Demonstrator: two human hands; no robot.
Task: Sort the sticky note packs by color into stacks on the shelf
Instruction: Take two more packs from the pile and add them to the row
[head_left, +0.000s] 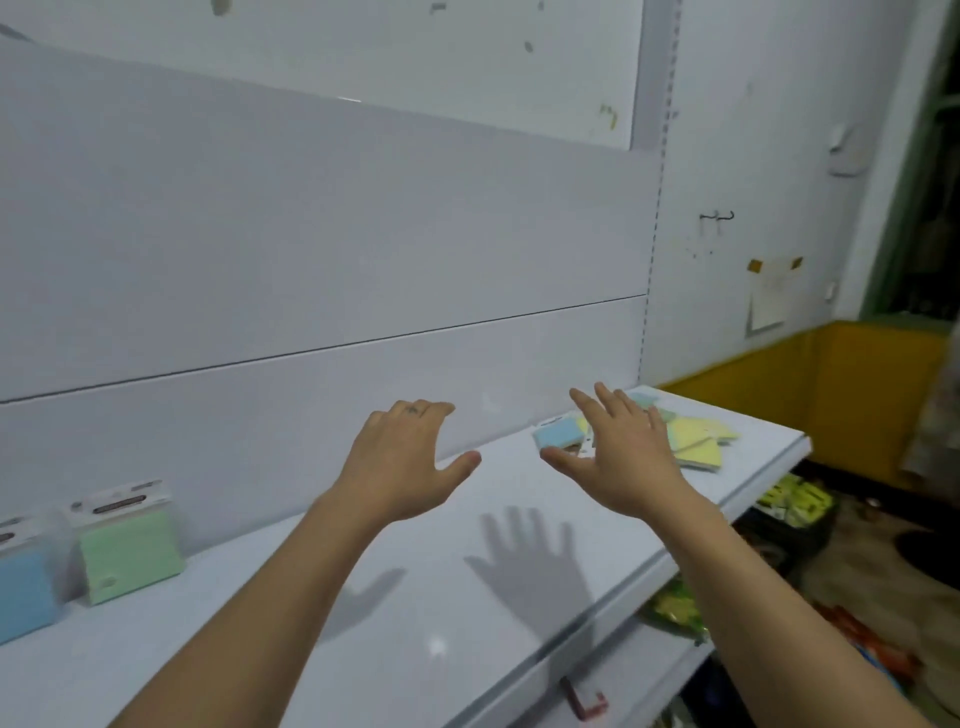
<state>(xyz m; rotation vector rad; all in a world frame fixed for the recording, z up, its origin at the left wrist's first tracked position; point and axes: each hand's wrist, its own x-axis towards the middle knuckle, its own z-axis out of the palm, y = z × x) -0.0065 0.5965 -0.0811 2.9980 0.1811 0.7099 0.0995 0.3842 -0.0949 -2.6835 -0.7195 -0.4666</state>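
- White laminate shelf runs beneath both hands. The unsorted pile of sticky note packs lies at its far right end, just beyond and partly under the right fingers.
- The right hand hovers palm-down with its fingers straight and fanned apart and the thumb swung wide. It holds nothing.
- A loose blue pack sits at the pile's edge just past the thumb tip, and yellow packs spread out on the little-finger side.
- The left hand hangs over bare shelf with its fingers bent loosely down at the knuckles and the thumb out sideways. Nothing is in it or under it.
- Well off beyond the left hand's little-finger side, a green pack and a sorted blue pack stand side by side, propped against the back panel. I cannot tell how many packs stand behind each.
- I judge this to be the reach for the next pack: two colours already have a place, and the pile has plenty left.
- As I read it, the next move calls for the right fingers to drop and close on a single pack without dragging its neighbours. The loose blue one lies nearest the thumb.
- That pack would then travel across, past the left fingers, to its matching colour at the far left.
- Yellow has no stack that I can see, so it would need a spot of its own.
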